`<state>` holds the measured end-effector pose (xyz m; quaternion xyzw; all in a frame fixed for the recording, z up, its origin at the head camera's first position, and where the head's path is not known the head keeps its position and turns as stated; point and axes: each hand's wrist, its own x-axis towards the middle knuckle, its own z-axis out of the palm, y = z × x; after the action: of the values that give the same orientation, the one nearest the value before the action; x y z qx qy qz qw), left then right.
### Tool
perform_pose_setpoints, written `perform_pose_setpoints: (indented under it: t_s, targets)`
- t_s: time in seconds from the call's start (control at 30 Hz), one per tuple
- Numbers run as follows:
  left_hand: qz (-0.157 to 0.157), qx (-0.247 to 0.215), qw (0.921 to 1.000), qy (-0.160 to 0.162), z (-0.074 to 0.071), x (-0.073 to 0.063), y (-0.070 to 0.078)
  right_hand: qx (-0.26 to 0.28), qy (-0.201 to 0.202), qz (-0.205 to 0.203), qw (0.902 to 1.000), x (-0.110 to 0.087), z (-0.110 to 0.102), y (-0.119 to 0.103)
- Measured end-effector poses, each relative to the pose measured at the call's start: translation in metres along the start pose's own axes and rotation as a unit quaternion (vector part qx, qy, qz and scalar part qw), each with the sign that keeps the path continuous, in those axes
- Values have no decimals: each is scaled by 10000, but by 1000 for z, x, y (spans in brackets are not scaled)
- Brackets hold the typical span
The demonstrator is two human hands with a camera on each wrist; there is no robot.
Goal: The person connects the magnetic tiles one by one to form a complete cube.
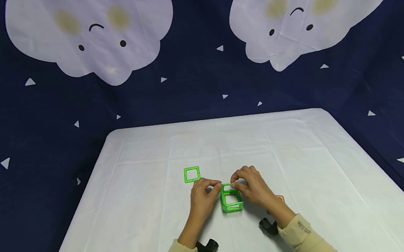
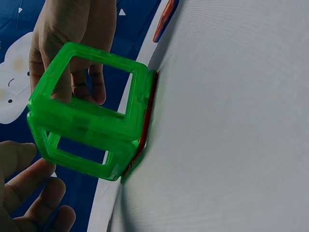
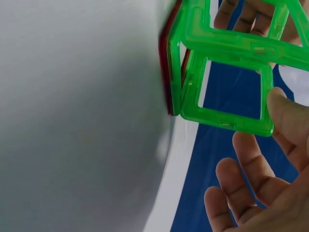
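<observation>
Left hand (image 1: 202, 198) and right hand (image 1: 254, 186) pinch a translucent green, red-bottomed box (image 2: 82, 124) of hollow squares.

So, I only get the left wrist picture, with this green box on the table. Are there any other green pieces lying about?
Observer: Yes. The head view shows a green square lying flat on the table, just beyond the left hand.

Visitor: Oh! The right hand is half hidden behind the box for me. Where's its thumb?

Observer: In the right wrist view, the thumb is against the outer corner of one of the box's open sides.

Visitor: And what's that arm wearing?

Observer: A tan sleeve, with a small dark mark near the cuff, seen from the head view.
</observation>
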<state>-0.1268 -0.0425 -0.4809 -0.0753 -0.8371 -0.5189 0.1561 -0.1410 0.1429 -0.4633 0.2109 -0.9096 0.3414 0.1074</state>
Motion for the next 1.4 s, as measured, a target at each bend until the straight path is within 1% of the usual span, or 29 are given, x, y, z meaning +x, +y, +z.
perform_pose_setpoints:
  t_s: [0.1, 0.27, 0.43, 0.53, 0.67, 0.83, 0.93, 1.13, 1.27, 1.4]
  targets:
    - [47, 13, 10000, -33, 0, 1, 0, 71, -98, -11, 9999, 1, 0, 0]
    - [19, 100, 9998, -169, 0, 1, 0, 215, -296, 25, 9993, 3, 1, 0]
    - [-15, 227, 9993, -286, -1, 1, 1, 257, -344, 58, 9991, 3, 2, 0]
    - [-37, 263, 9992, -294, -2, 1, 1, 230, -389, 63, 9990, 4, 1, -1]
    - [-51, 305, 9992, -266, -3, 0, 1, 192, -564, 120, 9982, 10, -6, -4]
    - [-21, 305, 9993, -198, -3, -2, 2, 151, -659, 178, 9976, 29, -15, -5]
    - [-13, 296, 9994, -161, -4, -3, 2, 151, -693, 157, 9974, 45, -16, -4]
    - [-96, 293, 9993, -211, -5, -5, 3, 111, -807, -44, 9967, 79, -5, 2]
    - [-123, 263, 9992, -288, -6, -6, 5, -132, -800, -305, 9962, 98, 4, 5]
    - [-96, 307, 9990, -322, -7, -6, 6, -338, -884, -516, 9942, 113, 11, 5]
